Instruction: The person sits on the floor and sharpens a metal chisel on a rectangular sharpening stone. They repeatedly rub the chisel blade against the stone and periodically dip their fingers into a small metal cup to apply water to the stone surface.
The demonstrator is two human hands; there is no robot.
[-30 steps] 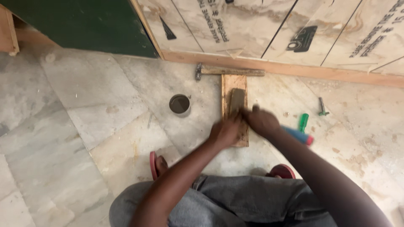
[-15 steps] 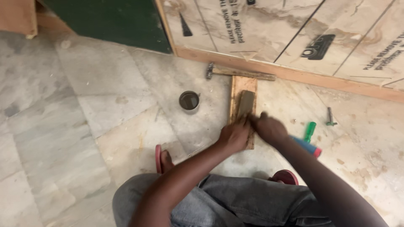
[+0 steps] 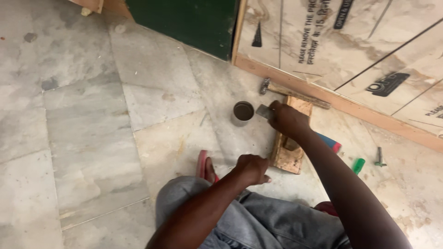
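A marble floor point(image 3: 92, 120) is carrying a wooden block point(image 3: 290, 152), a small metal tin point(image 3: 242, 112), a hammer point(image 3: 290, 92), a green-handled screwdriver point(image 3: 359, 165) and a bolt point(image 3: 379, 157).

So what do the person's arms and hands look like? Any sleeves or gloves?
No gloves and no sleeves in view: both arms are bare right down to the left hand and the right hand. No watch, ring or bracelet shows on either.

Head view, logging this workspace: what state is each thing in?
Small tin: upright, open, on the floor.
Flat metal blade: held by the right hand, beside the tin.
Wooden block: flat on the floor.
Hammer: lying by the board.
Left hand: closed, holding nothing visible.
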